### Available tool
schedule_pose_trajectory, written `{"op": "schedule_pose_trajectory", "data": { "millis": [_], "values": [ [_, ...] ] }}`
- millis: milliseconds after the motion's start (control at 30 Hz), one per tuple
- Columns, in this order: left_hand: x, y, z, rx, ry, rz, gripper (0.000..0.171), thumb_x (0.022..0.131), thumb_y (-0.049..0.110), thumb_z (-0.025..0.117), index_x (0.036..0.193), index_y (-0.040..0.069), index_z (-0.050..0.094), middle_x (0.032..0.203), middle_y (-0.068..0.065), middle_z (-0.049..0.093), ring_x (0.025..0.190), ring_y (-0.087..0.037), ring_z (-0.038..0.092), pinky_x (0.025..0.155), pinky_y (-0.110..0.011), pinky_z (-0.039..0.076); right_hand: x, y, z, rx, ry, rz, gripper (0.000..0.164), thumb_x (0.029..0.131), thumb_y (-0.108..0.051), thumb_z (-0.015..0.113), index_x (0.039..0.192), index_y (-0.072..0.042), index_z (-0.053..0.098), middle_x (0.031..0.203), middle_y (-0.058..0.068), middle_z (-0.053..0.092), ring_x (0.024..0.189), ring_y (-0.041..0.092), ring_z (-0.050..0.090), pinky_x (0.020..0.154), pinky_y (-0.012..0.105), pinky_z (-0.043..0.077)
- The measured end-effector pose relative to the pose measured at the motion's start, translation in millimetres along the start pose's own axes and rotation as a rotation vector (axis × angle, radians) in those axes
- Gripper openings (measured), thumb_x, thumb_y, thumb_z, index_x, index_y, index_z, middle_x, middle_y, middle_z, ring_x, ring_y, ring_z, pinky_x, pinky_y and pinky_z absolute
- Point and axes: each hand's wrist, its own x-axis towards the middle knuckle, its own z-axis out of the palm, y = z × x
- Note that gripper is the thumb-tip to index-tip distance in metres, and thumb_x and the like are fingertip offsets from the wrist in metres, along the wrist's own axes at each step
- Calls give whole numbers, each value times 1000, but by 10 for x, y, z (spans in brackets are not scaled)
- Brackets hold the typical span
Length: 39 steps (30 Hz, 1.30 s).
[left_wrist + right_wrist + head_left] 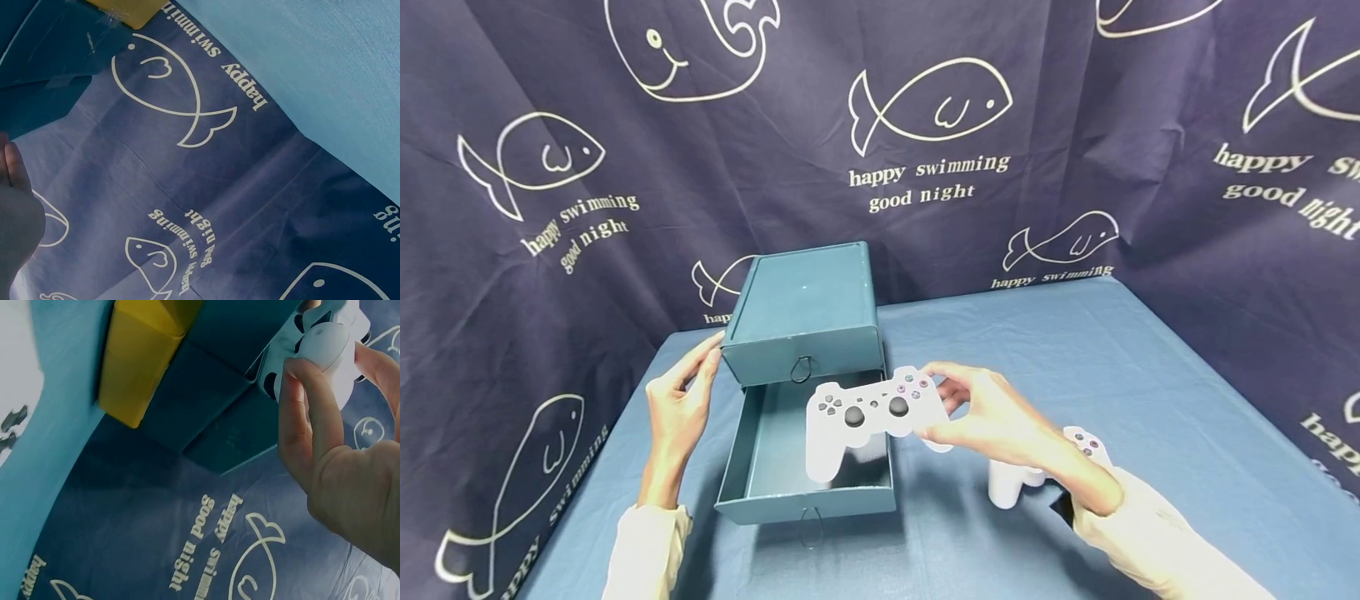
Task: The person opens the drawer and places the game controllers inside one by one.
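My right hand (992, 412) pinches a white game controller (841, 442) by one grip, holding it above the open lower drawer (805, 505) of a teal two-drawer box (808, 292). In the right wrist view, curled fingers and thumb hold the controller's rounded white end (325, 347). At the upper left front corner of the box, my left hand (676, 408) touches the side with its fingers fairly straight. The upper drawer is closed and has a ring pull (802, 368). A second white controller (1004, 485) lies on the table, partly hidden by my right forearm.
A blue cloth (992, 333) covers the table. Behind and beside it hangs a dark curtain (925, 242) with fish drawings. A yellow block-like thing (134, 369) stands against the teal box in the right wrist view. Something black (1063, 507) shows under my right forearm.
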Motion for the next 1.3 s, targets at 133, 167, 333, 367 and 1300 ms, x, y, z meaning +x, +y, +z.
{"op": "schedule_pose_trajectory", "data": {
  "millis": [133,167,333,367,1300],
  "values": [
    [2,-25,-2,7,-3,-5,27,95,-10,67,120,-4,75,104,-24,74,91,7,65,80,-14,45,76,-46,60,-10,-27,-40,50,79,-14,84,126,-15,68,89,-6,71,82,13,68,72,34,51],
    [2,-29,-2,7,-4,-7,25,96,-8,67,120,-4,75,104,-24,74,92,7,65,80,-14,45,94,-51,75,-6,-34,-49,50,79,-14,83,126,-14,67,89,-5,71,81,14,68,71,35,51],
    [-11,-55,3,3,-1,-7,23,99,1,68,121,-4,75,104,-26,73,94,3,67,81,-13,45,165,-63,148,-5,-45,-58,52,78,-15,82,127,-11,67,91,-2,71,81,14,67,70,35,52],
    [-12,-59,4,0,0,-6,23,99,1,68,120,-4,75,104,-27,73,93,3,66,81,-13,44,180,-62,164,-6,-45,-60,52,78,-16,83,127,-10,67,91,-2,71,81,14,66,70,35,53],
    [-34,-290,-36,16,-33,-25,31,96,-3,71,125,6,76,109,-11,76,94,3,68,80,-16,46,356,-304,445,-65,-51,-80,42,78,-15,80,118,-15,66,78,-11,69,66,10,67,59,31,51]
  ]
}}
